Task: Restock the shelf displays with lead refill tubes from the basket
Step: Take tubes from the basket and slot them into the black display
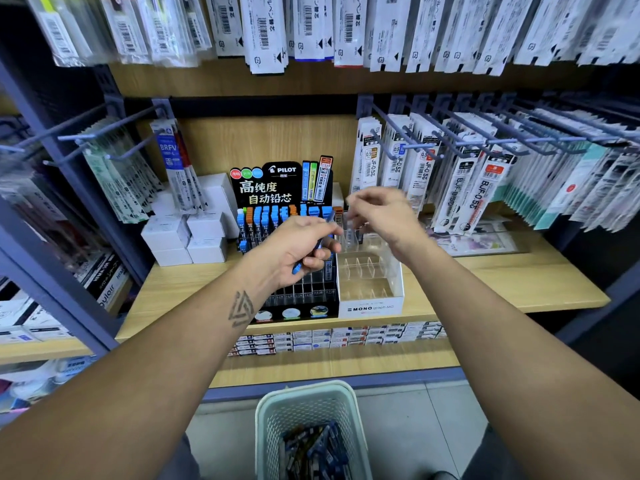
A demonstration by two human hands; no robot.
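Observation:
My left hand (304, 247) grips several blue lead refill tubes (297, 268) above the black Pilot display (298, 306), whose back rows hold blue and orange tubes. My right hand (381, 216) is blurred and pinches a clear tube (350, 230) over the clear Mono display (370, 289), whose front compartments look bare. On the floor below stands the pale green basket (273, 403) with several dark and blue tubes (315, 452) inside.
White boxes (187, 237) are stacked left of the Pilot display. Hanging refill packs (464, 188) on grey hooks crowd the right and upper areas. More hooks (104, 133) jut out at the left. Boxed stock (339, 336) lines the shelf below.

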